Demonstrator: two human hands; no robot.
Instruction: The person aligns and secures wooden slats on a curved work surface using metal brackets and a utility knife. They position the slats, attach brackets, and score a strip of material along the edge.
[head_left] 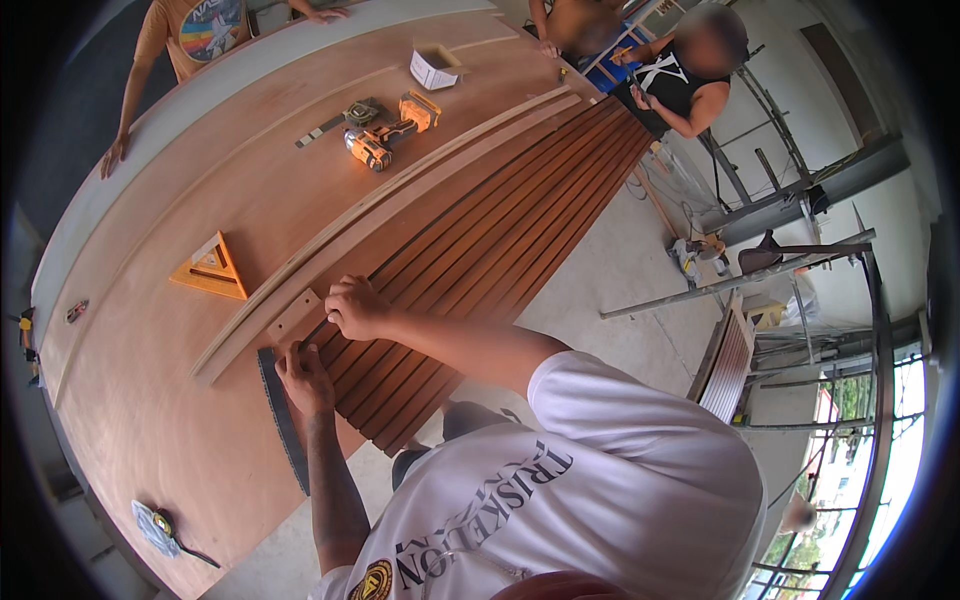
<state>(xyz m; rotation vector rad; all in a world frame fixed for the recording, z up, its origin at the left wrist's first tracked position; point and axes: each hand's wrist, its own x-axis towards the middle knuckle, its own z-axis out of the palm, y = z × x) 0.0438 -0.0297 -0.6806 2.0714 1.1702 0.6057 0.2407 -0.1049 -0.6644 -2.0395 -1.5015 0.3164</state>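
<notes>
A long panel of reddish-brown wooden slats [480,240] with dark gaps runs from my hands toward the far right. My right hand [357,308] is closed over the panel's near left corner, fingers bent down beside a small wooden block [296,315] with holes in it. Just below, my left hand [305,380] is bent round the slat ends, thumb and forefinger close together. What either hand pinches is hidden under the fingers. A dark curved strip [278,410] lies beside my left hand. Long pale wooden strips [400,210] lie along the panel's left side.
On the big plywood table [150,350] lie an orange speed square [212,267], an orange cordless drill [385,135], a tape measure [360,112], an open white box [434,68] and another tape measure [158,521]. People stand at the far edges. Metal scaffolding [740,275] is at right.
</notes>
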